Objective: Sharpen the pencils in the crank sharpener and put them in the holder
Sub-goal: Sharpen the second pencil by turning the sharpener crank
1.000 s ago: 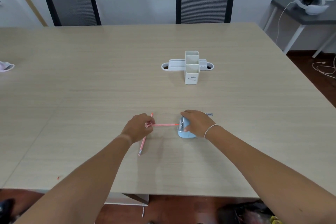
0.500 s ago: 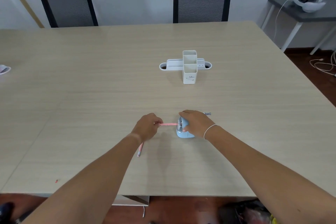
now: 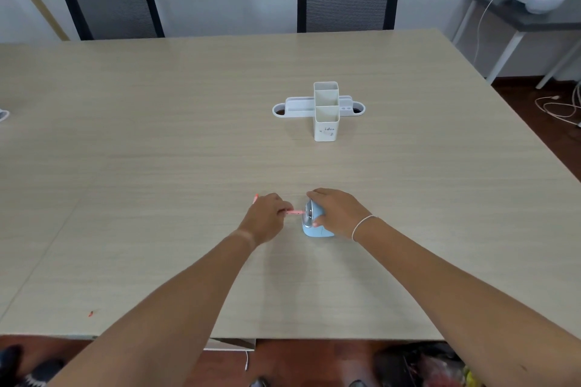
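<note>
My left hand (image 3: 266, 220) pinches a pink pencil (image 3: 294, 212) into the blue sharpener (image 3: 314, 229) — my right hand (image 3: 338, 212) grips its body; cranking comes next.

one head-worn camera is looking forward and down across the counter (image 3: 157, 166), the chairs (image 3: 348, 0) lying far beyond.

Soft, even daylight fills the room, bright without harsh glare. The bench (image 3: 157, 151) shows a pale, matte sheen in the middle of the frame. Faint, diffuse shadows lie under the forearms and beside the pencil holder (image 3: 326, 110). Wide-angle distortion bows the bench edges and stretches the arms toward the lower corners. The floor along the bottom edge is dark and slightly soft.
</note>
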### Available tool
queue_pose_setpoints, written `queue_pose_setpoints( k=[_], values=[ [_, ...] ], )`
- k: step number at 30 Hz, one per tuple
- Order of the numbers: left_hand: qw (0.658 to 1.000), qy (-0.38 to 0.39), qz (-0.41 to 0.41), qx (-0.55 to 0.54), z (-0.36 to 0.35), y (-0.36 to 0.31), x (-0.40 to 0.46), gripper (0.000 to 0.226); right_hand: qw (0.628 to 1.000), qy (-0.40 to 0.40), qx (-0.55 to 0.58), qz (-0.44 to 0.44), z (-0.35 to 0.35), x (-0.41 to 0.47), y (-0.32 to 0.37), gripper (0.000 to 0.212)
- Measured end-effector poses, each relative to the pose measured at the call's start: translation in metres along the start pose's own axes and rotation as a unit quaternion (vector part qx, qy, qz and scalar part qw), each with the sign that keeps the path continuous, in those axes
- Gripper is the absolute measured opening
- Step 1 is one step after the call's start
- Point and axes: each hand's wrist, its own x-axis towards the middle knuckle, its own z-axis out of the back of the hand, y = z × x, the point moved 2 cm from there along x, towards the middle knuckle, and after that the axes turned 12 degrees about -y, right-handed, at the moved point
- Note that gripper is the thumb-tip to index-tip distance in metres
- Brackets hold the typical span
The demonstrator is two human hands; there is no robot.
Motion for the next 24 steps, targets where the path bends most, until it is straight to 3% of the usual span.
queue_pose_setpoints(
  k=[3, 6, 8, 11, 14, 18, 24],
  values=[
    [1.0, 0.019, 0.002, 0.001, 0.002, -0.005, 0.001, 0.023, 1.0, 0.016, 0.005, 0.004, 0.002, 0.0, -0.001, 0.055],
    [0.999, 0.017, 0.028, -0.018, 0.007, -0.015, 0.002, 0.037, 0.998, 0.026, 0.052, -0.006, 0.006, -0.004, -0.003, 0.069],
    [0.999, -0.004, 0.028, -0.037, 0.011, -0.025, 0.005, 0.046, 0.991, -0.019, 0.129, -0.03, 0.013, -0.007, -0.01, 0.067],
    [0.997, -0.017, 0.008, -0.08, 0.014, -0.045, 0.009, 0.051, 0.965, -0.14, 0.207, -0.084, 0.026, -0.011, -0.033, 0.044],
    [0.996, 0.034, -0.051, -0.067, 0.011, -0.067, 0.012, 0.059, 0.956, -0.178, 0.189, -0.137, 0.026, -0.017, -0.06, 0.035],
    [0.98, 0.138, -0.123, 0.075, -0.004, -0.083, 0.014, 0.079, 0.972, -0.128, 0.126, -0.15, 0.007, -0.023, -0.077, 0.038],
    [0.978, 0.117, -0.11, 0.135, -0.023, -0.079, 0.019, 0.084, 0.986, -0.096, 0.044, -0.13, -0.014, -0.016, -0.084, 0.036]
  ],
)
